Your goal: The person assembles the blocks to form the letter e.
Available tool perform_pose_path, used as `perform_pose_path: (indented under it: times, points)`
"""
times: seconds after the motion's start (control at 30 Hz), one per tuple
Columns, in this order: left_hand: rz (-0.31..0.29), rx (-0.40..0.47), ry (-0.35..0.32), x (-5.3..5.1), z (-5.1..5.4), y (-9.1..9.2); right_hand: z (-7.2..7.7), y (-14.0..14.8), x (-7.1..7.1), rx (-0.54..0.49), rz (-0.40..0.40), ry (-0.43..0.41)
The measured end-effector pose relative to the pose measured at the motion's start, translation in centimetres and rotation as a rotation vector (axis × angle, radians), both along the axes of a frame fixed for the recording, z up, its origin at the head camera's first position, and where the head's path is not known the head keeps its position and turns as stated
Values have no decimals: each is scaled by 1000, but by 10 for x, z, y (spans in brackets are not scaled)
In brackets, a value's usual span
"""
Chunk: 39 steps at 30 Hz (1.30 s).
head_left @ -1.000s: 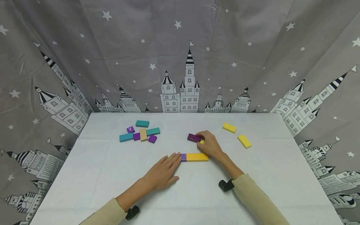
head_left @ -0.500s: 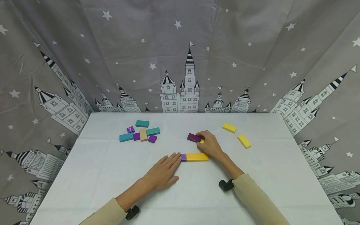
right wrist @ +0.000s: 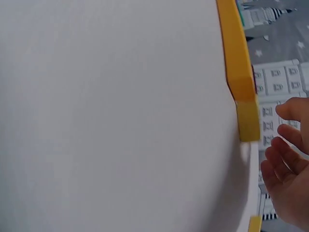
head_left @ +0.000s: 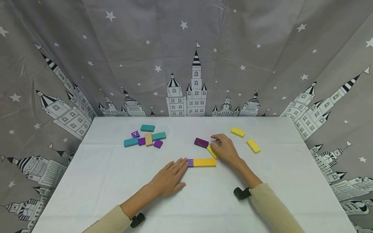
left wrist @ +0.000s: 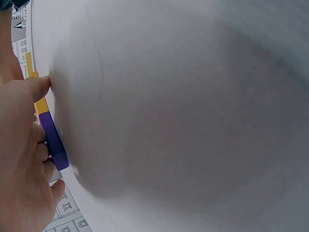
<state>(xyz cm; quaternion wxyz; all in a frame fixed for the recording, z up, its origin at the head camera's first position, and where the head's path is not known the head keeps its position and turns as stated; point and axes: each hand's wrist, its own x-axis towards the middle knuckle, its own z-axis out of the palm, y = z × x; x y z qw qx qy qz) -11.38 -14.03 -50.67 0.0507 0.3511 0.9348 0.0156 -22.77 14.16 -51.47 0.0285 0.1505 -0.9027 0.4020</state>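
Note:
My left hand (head_left: 169, 179) lies with straight fingers over the left part of a purple block (head_left: 190, 163), whose long side shows in the left wrist view. Against that block's right end sits an orange-yellow block (head_left: 204, 162), both in one straight row. A smaller yellow block (head_left: 211, 152) slants back from the row's right end and reaches the corner of a dark purple block (head_left: 201, 142). My right hand (head_left: 225, 149) is just right of the slanted yellow block, fingers loosely bent and holding nothing. In the right wrist view its fingers (right wrist: 285, 159) are apart from the blocks.
Two loose yellow blocks, one farther back (head_left: 237, 132) and one nearer (head_left: 253, 146), lie at the right. At the back left is a cluster of teal (head_left: 158, 136), purple (head_left: 158, 144) and tan (head_left: 148, 139) blocks. A grey curtain (head_left: 131, 48) hangs behind the white table (head_left: 102, 181).
My right hand has let go at the dark purple and yellow blocks and drawn off to the right, uncovering the slanted yellow block. The left hand has stayed still.

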Motion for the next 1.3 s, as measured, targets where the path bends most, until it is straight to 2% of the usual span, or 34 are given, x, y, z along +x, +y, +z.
perform_pose_path:
  times: [0.3,0.4,0.5,0.77,1.0,1.3]
  points:
    - [2,-5,-13,-1,1,0,13,64,10,-82,-121,134]
    - [4,-4,-19,-1,0,0,14,86,13,-78,-172,142]
    - [8,-9,-27,-1,0,0,12,105,17,-41,-218,115]
    - [18,-23,-33,0,0,0,3,136,24,73,-281,-37]
    - [17,-24,-36,0,0,0,-6,147,28,77,-269,-53]
    - [4,-21,-22,-3,0,1,-5,150,32,86,-297,-99]
